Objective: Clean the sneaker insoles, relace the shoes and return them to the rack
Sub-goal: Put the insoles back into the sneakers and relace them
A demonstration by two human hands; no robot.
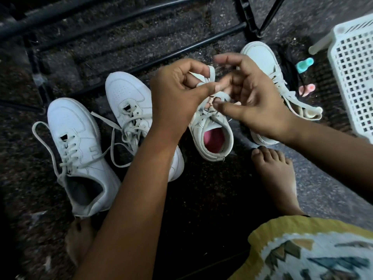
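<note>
The pink-insoled sneaker (212,138) stood on the floor before the black rack (245,17), heel toward the person, likely so its lace (212,71) could be tied. Both hands met above its tongue: the left hand (177,91) pinched a loop, while the right hand (254,98), fingers arched, thumbed the other strand.

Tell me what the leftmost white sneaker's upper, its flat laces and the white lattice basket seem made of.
Leftmost white sneaker: smooth leather or faux leather, I can't tell which; slight sheen, stitched panels. Its flat pale laces: woven fabric, matte and limp. White lattice basket: likely moulded plastic, uniform grid holes.
</note>
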